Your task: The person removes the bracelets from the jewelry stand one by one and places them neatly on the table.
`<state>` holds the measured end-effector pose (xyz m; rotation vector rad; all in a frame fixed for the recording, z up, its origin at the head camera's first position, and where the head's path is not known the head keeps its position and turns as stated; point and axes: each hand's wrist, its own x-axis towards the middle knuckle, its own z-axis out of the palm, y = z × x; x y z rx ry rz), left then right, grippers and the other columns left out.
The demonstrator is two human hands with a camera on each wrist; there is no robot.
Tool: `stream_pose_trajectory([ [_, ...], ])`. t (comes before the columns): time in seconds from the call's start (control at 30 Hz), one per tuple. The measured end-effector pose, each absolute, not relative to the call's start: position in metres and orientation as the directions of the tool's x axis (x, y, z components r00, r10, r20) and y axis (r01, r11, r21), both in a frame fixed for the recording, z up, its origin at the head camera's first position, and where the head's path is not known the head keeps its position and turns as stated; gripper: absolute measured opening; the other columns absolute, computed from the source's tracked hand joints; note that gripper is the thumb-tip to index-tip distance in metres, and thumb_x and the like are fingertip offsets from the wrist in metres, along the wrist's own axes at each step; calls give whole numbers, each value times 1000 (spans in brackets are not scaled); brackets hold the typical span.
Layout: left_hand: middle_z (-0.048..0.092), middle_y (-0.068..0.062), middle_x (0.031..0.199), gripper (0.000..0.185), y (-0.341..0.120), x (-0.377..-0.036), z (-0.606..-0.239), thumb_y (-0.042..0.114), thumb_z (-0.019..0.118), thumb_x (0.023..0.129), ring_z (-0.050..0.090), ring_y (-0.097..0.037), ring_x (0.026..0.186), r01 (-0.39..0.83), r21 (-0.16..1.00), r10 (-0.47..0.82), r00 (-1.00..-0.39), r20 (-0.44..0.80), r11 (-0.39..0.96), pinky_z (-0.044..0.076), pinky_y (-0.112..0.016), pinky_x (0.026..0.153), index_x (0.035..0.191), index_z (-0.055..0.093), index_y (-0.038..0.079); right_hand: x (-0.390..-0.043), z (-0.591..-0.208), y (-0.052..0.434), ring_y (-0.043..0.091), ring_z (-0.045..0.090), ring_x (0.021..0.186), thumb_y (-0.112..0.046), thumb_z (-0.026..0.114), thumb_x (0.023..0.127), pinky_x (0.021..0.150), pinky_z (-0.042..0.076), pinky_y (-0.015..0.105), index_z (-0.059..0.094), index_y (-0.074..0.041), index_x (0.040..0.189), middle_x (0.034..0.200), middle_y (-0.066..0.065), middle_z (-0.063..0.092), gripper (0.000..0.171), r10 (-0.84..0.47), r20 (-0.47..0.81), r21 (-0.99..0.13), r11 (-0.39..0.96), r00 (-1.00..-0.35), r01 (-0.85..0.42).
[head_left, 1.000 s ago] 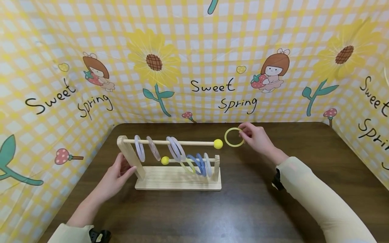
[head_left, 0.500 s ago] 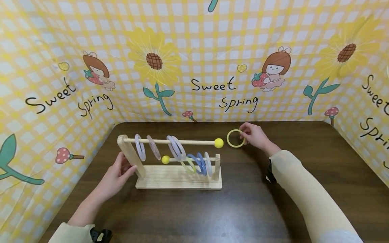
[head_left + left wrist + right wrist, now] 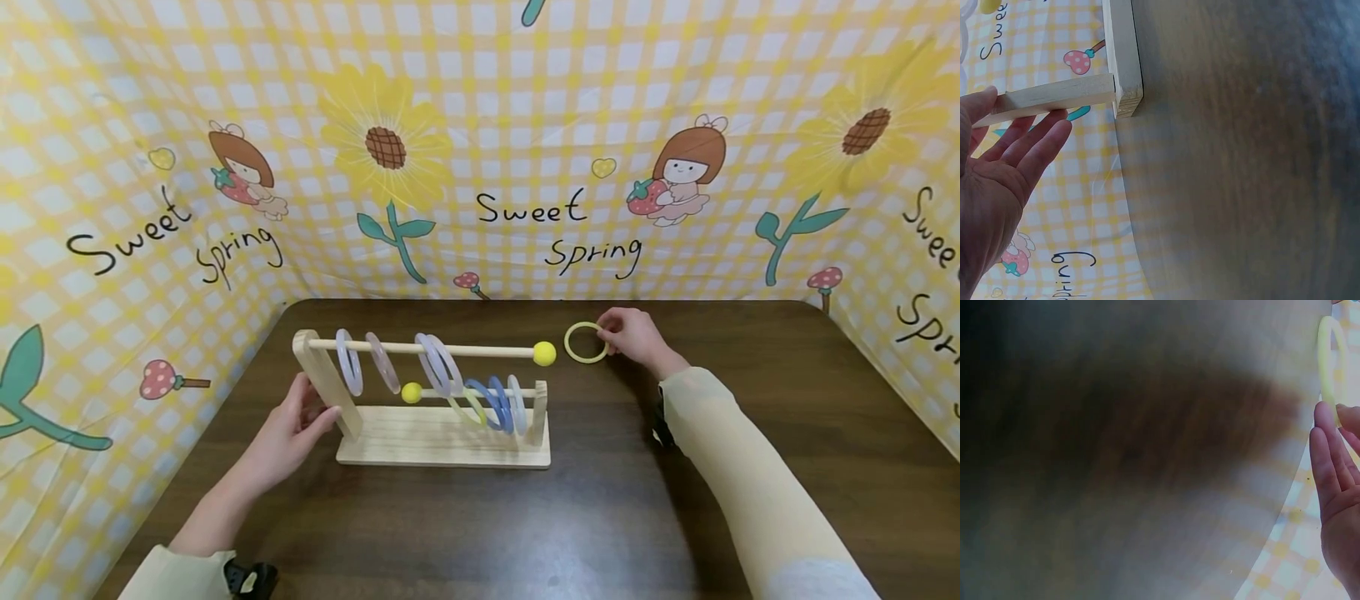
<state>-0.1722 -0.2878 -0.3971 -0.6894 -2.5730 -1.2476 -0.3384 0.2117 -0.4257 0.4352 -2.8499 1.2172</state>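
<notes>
Head view: one wooden rack [image 3: 442, 437] with two rods stood on the dark table [image 3: 600, 517]; four pale rings hung above, about four below. The right hand [image 3: 633, 337] pinched one thin yellow ring [image 3: 585, 342] right of the rack.
Left wrist view: the left hand [image 3: 997, 187], fingers straight, rested against the rack's square post [image 3: 1047, 100].
Right wrist view: blurred; fingers [image 3: 1329, 456] seemingly touching the ring [image 3: 1329, 362].

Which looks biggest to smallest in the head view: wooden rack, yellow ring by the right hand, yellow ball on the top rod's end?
1. wooden rack, by far the largest.
2. yellow ring, pinched by the right hand.
3. yellow ball, clearly smaller than the ring beside it.
All three sit at similar depth, so the order is sound.
</notes>
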Motion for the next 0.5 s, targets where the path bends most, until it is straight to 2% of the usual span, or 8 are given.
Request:
stream_pose_trajectory([
  [0.4,56,-32,119,45,-289,-174,-399,-7,56,95,60,-40,101,501,686,329,-865,379,527,55,-26,74,133,31,-6,-345,-428,212,16,59,56,3,66,89,53,50,28,65,7,94,77,13,65,7,-275,31,-674,705,-961,-224],
  [0.5,57,-31,119,44,-290,-174,-399,-5,56,96,60,-39,101,495,684,325,-869,374,536,53,-20,75,132,31,-5,-345,-428,210,16,59,56,3,67,89,53,50,27,66,7,94,76,12,65,7,-276,34,-670,707,-961,-227],
])
